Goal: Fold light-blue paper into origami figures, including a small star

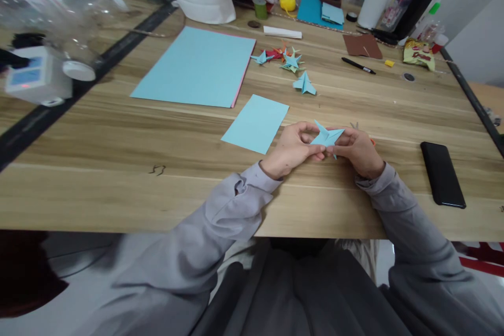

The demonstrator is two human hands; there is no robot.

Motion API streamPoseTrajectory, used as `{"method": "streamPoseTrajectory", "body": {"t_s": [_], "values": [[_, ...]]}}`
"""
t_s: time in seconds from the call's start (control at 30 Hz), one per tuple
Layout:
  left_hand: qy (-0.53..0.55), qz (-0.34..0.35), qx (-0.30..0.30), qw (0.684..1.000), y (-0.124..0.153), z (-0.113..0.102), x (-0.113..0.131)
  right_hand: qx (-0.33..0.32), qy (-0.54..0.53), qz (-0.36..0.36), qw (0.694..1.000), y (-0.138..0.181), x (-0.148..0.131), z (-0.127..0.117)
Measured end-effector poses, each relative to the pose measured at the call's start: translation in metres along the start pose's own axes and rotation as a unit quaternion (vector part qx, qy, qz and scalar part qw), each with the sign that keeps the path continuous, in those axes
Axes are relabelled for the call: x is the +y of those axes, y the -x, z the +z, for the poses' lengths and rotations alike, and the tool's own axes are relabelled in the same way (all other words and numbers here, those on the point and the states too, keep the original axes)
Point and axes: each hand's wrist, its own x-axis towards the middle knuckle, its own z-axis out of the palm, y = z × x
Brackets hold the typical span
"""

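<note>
Between my two hands is a light blue origami piece (327, 137) with pointed tips, held just above the table near its front edge. My left hand (297, 147) pinches its left side between thumb and fingers. On the right side, my right hand (359, 149) grips it the same way. A pair of scissors (355, 125) lies mostly hidden behind my right hand, with a bit of orange handle showing. Left of my hands lies a flat light blue paper sheet (256, 123). Farther back sits a folded blue paper figure (304, 84).
Large blue sheets (197, 68) lie at the back left, beside several small colored origami figures (291, 60). A black phone (442, 174) is at the right, a pen (358, 65) farther back. Plastic bottles (74, 21) and a white device (39, 76) stand at the left.
</note>
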Motion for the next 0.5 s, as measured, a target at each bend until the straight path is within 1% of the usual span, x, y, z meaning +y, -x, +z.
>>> {"method": "streamPoseTrajectory", "body": {"t_s": [0.3,0.5], "values": [[0.047,0.004,-0.059,0.997,-0.0002,-0.0055,0.0020,-0.014,-0.048,0.024,0.998,0.0013,-0.0046,-0.0001],[0.102,-0.018,-0.088,0.991,-0.0012,-0.0089,0.0010,0.015,-0.082,0.016,0.996,0.0006,-0.0058,-0.0027]]}}
